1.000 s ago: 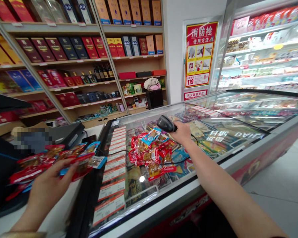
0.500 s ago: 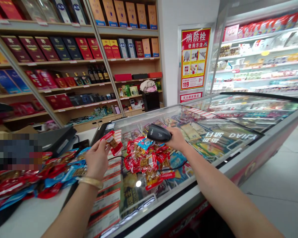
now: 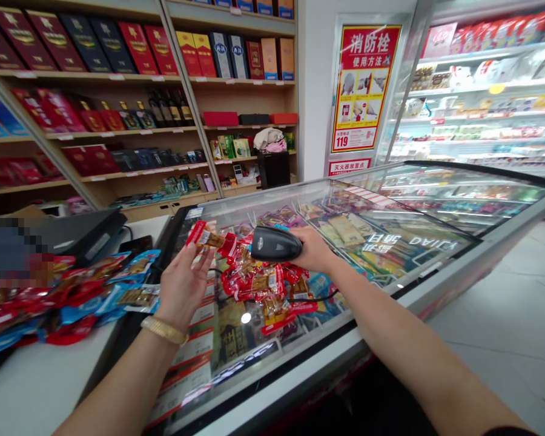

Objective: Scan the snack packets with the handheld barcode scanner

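Observation:
My left hand (image 3: 188, 278) pinches a red snack packet (image 3: 209, 236) by its left end, above the freezer's glass lid. Brown food shows through the packet's clear middle. Closed round the handle of a black barcode scanner (image 3: 276, 243) is my right hand (image 3: 312, 249); the scanner's head points left, near the packet. Under the scanner, a pile of red snack packets (image 3: 263, 284) lies on the glass, with a bit of blue wrapper among them. The scanner's black cable runs through the pile.
More red and blue packets (image 3: 86, 297) cover the white counter (image 3: 49, 381) at left, near a black device (image 3: 77, 239) and a phone (image 3: 136, 244). The glass-topped chest freezer (image 3: 390, 309) stretches to the right. Shelves of boxes (image 3: 140, 48) stand behind.
The scanner in my right hand has moved left, closer to the packet. My left hand has turned the packet from slanting down to nearly level. The camera view has tilted down.

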A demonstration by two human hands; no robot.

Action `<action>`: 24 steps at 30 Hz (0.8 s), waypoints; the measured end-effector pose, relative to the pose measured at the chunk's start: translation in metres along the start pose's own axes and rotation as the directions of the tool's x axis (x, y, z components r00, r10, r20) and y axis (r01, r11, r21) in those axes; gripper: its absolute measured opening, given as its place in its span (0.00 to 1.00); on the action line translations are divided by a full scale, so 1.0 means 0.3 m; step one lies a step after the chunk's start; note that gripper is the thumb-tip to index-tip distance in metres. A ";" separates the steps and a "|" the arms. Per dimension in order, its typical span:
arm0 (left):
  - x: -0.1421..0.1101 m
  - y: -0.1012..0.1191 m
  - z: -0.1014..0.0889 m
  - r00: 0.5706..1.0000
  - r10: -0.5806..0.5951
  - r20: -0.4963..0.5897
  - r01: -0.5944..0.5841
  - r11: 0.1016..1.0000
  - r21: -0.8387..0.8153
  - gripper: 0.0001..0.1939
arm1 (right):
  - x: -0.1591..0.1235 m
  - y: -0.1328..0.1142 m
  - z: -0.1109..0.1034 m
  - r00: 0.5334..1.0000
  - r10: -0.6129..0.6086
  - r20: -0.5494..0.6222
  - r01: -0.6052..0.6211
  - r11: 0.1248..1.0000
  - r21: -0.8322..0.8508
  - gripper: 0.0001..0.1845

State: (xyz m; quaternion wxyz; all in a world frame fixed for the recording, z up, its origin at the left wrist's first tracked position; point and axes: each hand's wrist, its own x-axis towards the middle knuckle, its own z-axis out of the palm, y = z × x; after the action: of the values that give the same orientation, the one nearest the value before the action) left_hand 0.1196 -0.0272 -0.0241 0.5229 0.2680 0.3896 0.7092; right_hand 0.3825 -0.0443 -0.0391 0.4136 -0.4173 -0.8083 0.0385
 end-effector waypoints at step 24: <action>0.014 -0.131 -0.028 0.508 0.030 0.861 -0.803 0.378 0.461 0.16 | -0.005 0.083 -0.051 0.889 0.279 -0.362 -0.350 0.925 -0.148 0.12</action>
State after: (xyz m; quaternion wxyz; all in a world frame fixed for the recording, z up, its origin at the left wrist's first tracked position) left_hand 0.1325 -0.0196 -0.0617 0.2049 0.8429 0.3330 0.3696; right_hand 0.4098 -0.0335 -0.0401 0.4867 -0.5847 -0.6470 -0.0511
